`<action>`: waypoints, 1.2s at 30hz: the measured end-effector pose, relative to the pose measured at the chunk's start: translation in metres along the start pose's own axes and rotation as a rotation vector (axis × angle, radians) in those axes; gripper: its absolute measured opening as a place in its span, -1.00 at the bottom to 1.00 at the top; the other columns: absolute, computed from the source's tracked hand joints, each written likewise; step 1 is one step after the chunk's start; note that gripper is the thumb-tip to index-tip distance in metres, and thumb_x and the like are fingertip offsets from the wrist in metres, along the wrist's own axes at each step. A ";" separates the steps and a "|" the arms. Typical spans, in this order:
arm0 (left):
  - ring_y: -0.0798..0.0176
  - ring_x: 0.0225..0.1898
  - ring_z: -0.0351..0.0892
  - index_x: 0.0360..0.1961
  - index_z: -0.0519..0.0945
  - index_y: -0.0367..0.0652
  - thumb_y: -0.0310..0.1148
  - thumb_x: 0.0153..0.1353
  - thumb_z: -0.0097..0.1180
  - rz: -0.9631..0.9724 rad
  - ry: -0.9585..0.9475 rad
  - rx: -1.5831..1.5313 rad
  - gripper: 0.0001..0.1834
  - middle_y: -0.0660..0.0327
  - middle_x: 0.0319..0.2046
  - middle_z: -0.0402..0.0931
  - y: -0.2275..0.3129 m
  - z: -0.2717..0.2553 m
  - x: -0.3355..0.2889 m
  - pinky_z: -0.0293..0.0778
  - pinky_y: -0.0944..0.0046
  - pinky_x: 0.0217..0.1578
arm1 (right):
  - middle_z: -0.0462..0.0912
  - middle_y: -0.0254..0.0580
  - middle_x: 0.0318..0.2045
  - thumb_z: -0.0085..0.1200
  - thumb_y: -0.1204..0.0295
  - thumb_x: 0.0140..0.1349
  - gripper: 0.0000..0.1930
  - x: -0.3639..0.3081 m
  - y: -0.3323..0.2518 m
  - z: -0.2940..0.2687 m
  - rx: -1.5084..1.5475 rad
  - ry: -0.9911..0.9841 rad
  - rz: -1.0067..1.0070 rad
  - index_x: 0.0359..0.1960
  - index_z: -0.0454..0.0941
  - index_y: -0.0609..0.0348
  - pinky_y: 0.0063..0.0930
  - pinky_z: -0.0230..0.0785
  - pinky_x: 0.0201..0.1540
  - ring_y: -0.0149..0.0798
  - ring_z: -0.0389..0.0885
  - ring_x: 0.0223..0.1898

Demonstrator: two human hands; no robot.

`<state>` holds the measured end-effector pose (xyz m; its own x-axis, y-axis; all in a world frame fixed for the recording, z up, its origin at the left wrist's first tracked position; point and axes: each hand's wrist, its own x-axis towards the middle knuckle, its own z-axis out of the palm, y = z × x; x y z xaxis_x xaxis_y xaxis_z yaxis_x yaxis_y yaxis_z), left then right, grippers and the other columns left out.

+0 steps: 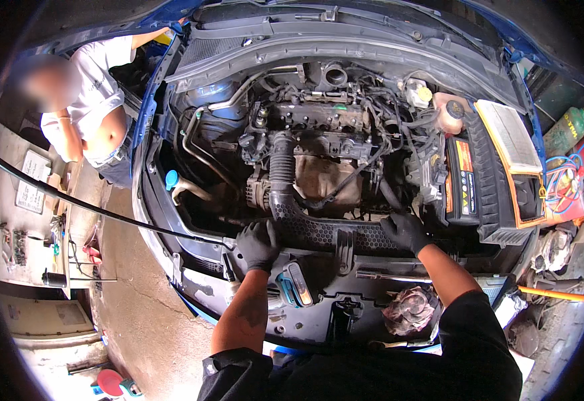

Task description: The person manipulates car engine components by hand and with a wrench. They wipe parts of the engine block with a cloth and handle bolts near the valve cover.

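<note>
Another person leans at the car's left fender. My left hand, black-gloved, fingers curled down, presses on the honeycomb grille panel along the engine bay's front edge. My right hand, gloved too, grips that panel's right end, beside the battery. Rag lies below it.

The fingertips of the left hand and the right hand dip behind the honeycomb panel, so their grip cannot be told. The bystander is cut off by the car's fender (face blurred). Bench clutter is too small to tell.
</note>
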<state>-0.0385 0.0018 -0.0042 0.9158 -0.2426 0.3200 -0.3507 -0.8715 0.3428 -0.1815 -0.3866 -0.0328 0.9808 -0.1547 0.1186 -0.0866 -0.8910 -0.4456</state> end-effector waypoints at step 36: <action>-0.16 -0.29 0.61 -0.41 0.67 -0.15 -0.15 0.23 0.11 -0.009 0.028 -0.034 -0.71 0.02 -0.38 0.65 -0.001 0.004 0.000 0.45 -0.09 -0.21 | 0.63 0.15 -0.51 0.10 0.03 0.30 -0.58 -0.001 0.004 0.000 0.020 -0.062 0.050 -0.47 0.65 0.15 0.04 0.43 -0.38 0.22 0.64 -0.43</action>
<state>-0.0373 0.0015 -0.0080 0.9134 -0.2220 0.3413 -0.3489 -0.8588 0.3752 -0.1833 -0.3896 -0.0344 0.9844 -0.1714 0.0407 -0.1329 -0.8742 -0.4671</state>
